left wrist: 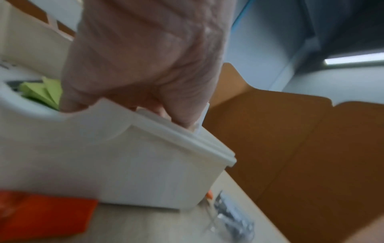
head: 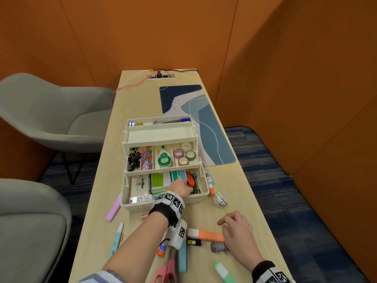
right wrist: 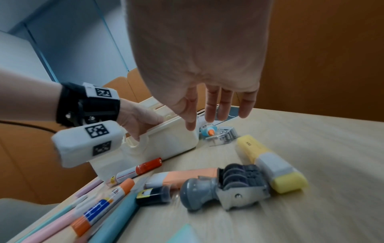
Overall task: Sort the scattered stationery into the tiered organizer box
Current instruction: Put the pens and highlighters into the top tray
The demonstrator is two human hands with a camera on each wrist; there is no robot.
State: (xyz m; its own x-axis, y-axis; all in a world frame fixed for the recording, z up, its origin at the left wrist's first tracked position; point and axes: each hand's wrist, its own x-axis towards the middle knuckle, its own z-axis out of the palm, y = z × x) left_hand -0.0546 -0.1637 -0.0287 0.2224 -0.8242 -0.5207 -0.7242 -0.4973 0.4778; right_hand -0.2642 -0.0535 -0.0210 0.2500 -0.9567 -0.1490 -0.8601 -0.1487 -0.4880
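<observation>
The cream tiered organizer box (head: pixel 163 203) stands open in steps at mid-table, its trays holding clips, tape rolls and pens. My left hand (head: pixel 181 188) reaches into the bottom tray beside an orange stapler (head: pixel 190 179). Its fingertips dip behind the front rim (left wrist: pixel 166 125), so any hold is hidden. My right hand (head: pixel 236 227) hovers with straight, spread fingers (right wrist: pixel 209 108) over the table. Under it lie an orange highlighter (head: pixel 206 234), a grey stamp (right wrist: pixel 224 185) and a yellow highlighter (right wrist: pixel 270 162).
Pink scissors (head: pixel 167 270), teal (head: pixel 182 258), green (head: pixel 224 272) and pink (head: pixel 114 209) highlighters lie near the front edge. A glue bottle (head: pixel 210 182) and a metal clipper (head: pixel 221 199) sit right of the box. A blue desk mat (head: pixel 204 123) lies behind; grey chairs (head: pixel 51 111) stand left.
</observation>
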